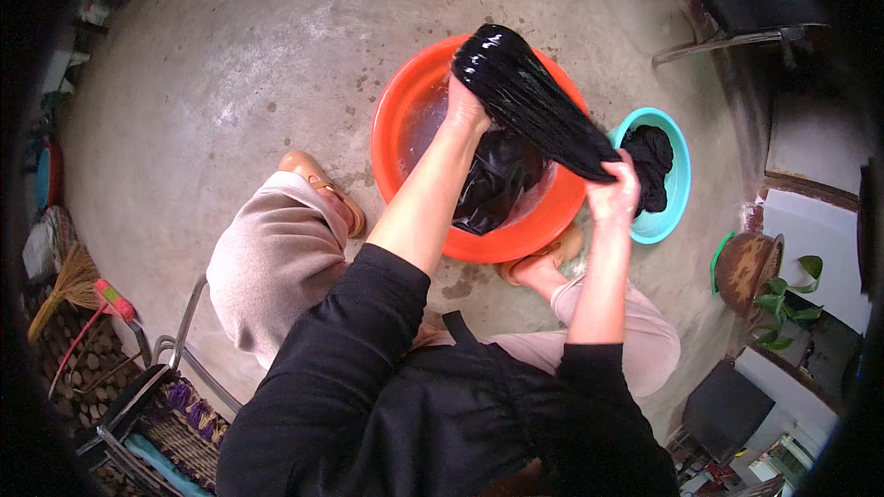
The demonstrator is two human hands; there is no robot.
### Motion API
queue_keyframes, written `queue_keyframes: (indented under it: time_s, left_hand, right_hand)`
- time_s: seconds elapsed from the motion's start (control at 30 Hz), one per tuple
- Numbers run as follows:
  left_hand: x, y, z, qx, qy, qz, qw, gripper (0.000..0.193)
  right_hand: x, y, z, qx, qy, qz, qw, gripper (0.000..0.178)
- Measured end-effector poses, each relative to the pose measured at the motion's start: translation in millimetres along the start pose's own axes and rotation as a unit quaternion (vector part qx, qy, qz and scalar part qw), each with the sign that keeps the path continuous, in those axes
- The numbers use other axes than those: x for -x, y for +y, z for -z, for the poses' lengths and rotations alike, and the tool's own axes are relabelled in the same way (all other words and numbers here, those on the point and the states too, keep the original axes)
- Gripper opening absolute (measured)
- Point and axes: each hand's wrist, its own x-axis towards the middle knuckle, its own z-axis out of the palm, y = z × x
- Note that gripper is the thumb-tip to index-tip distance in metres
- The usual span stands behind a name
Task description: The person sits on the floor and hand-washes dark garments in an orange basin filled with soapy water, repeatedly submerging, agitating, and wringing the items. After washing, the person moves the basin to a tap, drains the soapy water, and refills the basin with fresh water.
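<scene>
A soaked black garment (529,97) is stretched between my two hands above an orange basin (387,143). My left hand (467,109) grips its far left end, the fingers mostly hidden behind the wet cloth. At the near right end, my right hand (615,189) is closed round the gathered fabric, over the basin's right rim. More dark wet cloth (497,179) lies in the water inside the basin. Just right of my right hand stands a turquoise basin (680,179) with a bunched black cloth (648,161) in it.
My sandalled feet flank the orange basin on a concrete floor (249,64) with wet spots. A metal-framed chair (170,377), a straw broom (69,285) and a red-handled brush (112,299) are at the lower left. A brown pot (748,267) and a leafy plant (783,304) stand at the right.
</scene>
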Motion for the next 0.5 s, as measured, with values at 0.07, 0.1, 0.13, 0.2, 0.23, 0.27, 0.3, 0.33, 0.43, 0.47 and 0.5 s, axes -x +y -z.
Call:
queue_keyframes:
  time_s: [0.07, 0.1, 0.13, 0.2, 0.23, 0.27, 0.3, 0.33, 0.43, 0.47, 0.5]
  left_hand:
    - [8, -16, -8, -0.005, -0.036, -0.006, 0.999, 0.035]
    - [14, -25, -12, -0.005, -0.032, 0.012, 0.999, 0.034]
    - [20, -32, -15, 0.056, 0.022, 0.042, 0.997, 0.032]
    - [38, -48, -21, -0.204, 0.005, -0.033, 0.978, 0.021]
    - [51, -55, -22, -0.382, -0.052, -0.103, 0.917, 0.021]
    - [62, -61, -23, -0.540, -0.094, -0.147, 0.823, 0.021]
    - [68, -64, -23, -0.551, -0.138, -0.164, 0.806, 0.024]
    - [77, -68, -21, -0.634, -0.135, -0.141, 0.749, 0.024]
    - [86, -68, -6, -0.648, -0.134, -0.087, 0.745, 0.026]
    - [85, -63, 2, -0.567, -0.114, -0.046, 0.814, 0.027]
    - [85, -58, 11, -0.411, -0.071, 0.019, 0.909, 0.028]
  right_hand:
    - [-14, 45, 24, -0.009, -0.019, -0.190, 0.982, 0.038]
    - [-16, 65, 30, 0.023, -0.026, -0.237, 0.971, 0.046]
    - [-15, 82, 33, 0.069, 0.022, -0.283, 0.956, 0.057]
    - [-13, 101, 31, -0.094, -0.204, -0.359, 0.906, 0.088]
    - [-13, 106, 28, -0.138, -0.261, -0.365, 0.883, 0.086]
    - [-12, 109, 25, -0.151, -0.264, -0.333, 0.892, 0.084]
    - [-14, 111, 21, -0.153, -0.253, -0.295, 0.909, 0.082]
    - [-16, 112, 19, -0.150, -0.241, -0.260, 0.923, 0.080]
    - [-29, 121, 17, -0.123, -0.204, -0.178, 0.955, 0.075]
    - [-34, 125, 18, -0.113, -0.195, -0.160, 0.961, 0.073]
    - [-38, 129, 19, -0.098, -0.187, -0.143, 0.967, 0.071]
